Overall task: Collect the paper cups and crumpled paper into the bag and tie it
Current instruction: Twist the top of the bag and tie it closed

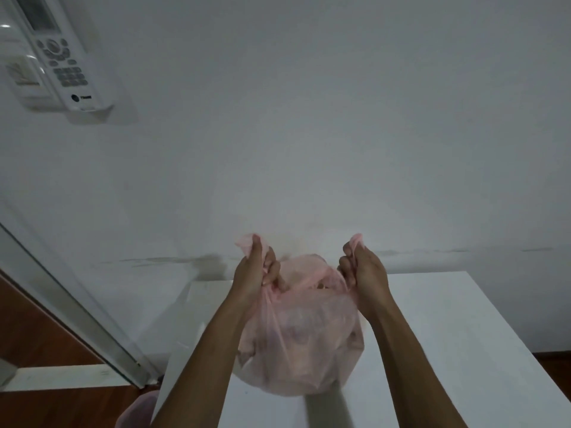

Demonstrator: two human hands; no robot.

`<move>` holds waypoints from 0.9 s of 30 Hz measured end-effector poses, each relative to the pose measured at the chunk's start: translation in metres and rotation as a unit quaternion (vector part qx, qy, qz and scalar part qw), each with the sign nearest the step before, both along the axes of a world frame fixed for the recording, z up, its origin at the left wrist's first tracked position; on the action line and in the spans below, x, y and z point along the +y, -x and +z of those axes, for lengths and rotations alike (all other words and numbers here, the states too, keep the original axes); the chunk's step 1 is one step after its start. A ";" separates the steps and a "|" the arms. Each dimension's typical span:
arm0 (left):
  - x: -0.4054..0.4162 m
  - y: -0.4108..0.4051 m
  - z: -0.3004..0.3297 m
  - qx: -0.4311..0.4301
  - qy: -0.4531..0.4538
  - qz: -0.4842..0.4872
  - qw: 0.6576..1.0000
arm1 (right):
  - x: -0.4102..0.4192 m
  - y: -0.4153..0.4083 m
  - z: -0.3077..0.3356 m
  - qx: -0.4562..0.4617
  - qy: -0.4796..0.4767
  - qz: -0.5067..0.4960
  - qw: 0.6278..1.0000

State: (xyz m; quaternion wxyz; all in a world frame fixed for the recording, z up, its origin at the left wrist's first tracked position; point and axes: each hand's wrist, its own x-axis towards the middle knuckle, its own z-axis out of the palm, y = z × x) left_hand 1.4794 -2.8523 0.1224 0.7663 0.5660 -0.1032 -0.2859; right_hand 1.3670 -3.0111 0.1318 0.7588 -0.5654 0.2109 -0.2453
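A bulging pink translucent plastic bag [301, 341] hangs between my two hands over the white table [448, 335]. My left hand [258, 273] is closed on the bag's left handle, whose end sticks up above my thumb. My right hand [363, 270] is closed on the right handle in the same way. The two handles are pulled apart and upward, and the bag's mouth between them is drawn narrow. Rounded shapes press against the bag's skin from inside, but I cannot make out which are cups and which are paper.
The table stands against a white wall [309, 134]. A white remote control [58, 54] sits in a wall holder at the upper left. A white door frame [71, 304] and brown wooden floor [37, 341] lie to the left. Something pinkish [136, 409] shows below the table's left edge.
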 end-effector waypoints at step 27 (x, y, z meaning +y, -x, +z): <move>0.013 0.005 -0.021 0.187 0.107 -0.119 0.969 | 0.001 0.002 -0.026 0.094 0.078 0.078 0.989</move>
